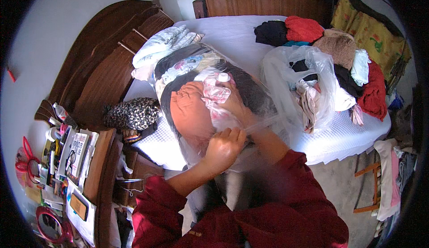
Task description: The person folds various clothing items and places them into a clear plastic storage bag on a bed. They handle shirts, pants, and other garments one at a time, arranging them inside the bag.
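A large clear plastic bag (263, 94) lies on the bed, filled with folded clothes. An orange garment (190, 105) and a white-and-pink cloth (216, 89) show through its film, with a white round cap (223, 77) over the cloth. My left hand (226, 147) is closed in a fist on the bag's near edge. Stretched past it, my right forearm reaches into the bag, and my right hand (234, 100) lies beside the white-and-pink cloth under the film. Its fingers are blurred by the plastic, so their grip cannot be made out.
Another clear bag (279, 69) with clothes stands on the bed's right, beside a red garment (373, 91) and a brown fleece (336, 49). Left are a patterned garment (132, 114) and a cluttered desk with a phone (79, 206). A wooden stool (368, 190) stands at lower right.
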Available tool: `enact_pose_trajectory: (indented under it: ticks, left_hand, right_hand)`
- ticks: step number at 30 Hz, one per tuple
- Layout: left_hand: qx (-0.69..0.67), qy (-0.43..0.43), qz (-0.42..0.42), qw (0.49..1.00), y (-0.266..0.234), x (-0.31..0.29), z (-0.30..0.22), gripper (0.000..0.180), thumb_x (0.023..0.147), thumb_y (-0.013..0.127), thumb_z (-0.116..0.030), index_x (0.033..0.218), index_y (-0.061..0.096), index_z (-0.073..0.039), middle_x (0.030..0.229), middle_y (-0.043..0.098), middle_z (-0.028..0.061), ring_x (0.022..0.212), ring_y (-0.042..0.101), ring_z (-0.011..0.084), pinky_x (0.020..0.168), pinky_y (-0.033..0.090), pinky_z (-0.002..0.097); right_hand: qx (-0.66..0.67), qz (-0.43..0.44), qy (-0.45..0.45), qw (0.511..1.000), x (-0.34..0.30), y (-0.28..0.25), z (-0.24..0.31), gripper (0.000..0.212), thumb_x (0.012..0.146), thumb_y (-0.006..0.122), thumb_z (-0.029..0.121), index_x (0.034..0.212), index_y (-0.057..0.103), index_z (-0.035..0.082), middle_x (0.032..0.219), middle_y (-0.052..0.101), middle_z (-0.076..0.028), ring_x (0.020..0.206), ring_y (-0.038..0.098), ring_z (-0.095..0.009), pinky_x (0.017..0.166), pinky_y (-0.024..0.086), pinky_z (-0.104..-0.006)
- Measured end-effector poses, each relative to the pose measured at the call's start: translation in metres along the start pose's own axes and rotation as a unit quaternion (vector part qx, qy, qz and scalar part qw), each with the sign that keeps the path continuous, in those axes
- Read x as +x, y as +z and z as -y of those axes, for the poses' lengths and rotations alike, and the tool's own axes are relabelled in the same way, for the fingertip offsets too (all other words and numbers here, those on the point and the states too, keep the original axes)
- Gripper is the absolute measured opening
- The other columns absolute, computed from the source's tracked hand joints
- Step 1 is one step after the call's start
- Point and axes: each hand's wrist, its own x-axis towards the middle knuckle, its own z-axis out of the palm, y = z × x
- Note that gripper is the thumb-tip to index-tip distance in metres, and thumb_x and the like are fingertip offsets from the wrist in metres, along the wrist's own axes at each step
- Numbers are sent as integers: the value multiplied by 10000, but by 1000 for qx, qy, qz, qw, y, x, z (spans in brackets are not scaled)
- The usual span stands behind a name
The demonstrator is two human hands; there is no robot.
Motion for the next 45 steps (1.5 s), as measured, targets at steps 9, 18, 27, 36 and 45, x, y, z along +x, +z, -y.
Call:
enact_pose_trajectory:
  ticks: [9,18,27,36,45]
  left_hand:
    - [-59,31,16,998,17,15,-27,157,730,606,-82,860,520,-55,778,528,83,679,606,242,551,504,375]
    - [-5,-34,46,998,30,-5,-19,115,776,607,-86,845,519,-61,793,552,87,671,615,257,548,520,369]
    - [-78,-89,48,992,18,-4,-37,377,872,675,-257,1185,598,-60,1087,594,155,1032,581,347,870,481,483]
    - [54,-298,221,927,80,55,157,698,988,299,-642,1567,266,-254,1653,148,102,1519,44,392,1169,28,632]
    - [200,-216,150,944,116,54,137,672,986,423,-568,1544,325,-207,1634,220,96,1487,182,416,1146,155,648]
  right_hand:
    - [174,121,53,976,17,26,-138,460,998,510,411,1328,524,91,1377,511,-133,1288,485,-232,1047,419,-365]
    - [-43,168,-12,985,11,16,-13,682,934,525,538,1419,458,64,1484,432,-172,1378,409,-306,1161,308,-425]
    - [-130,38,-37,990,-97,-34,-11,487,990,498,330,1376,506,34,1463,458,-203,1331,445,-368,1121,333,-475]
    - [-58,-11,74,995,-187,-205,-4,192,947,565,135,1053,651,0,1096,656,-185,1078,587,-369,953,444,-465]
    - [-330,-88,152,927,-167,-276,-180,380,901,635,317,1047,643,-33,1194,604,-259,1080,592,-427,947,472,-475]
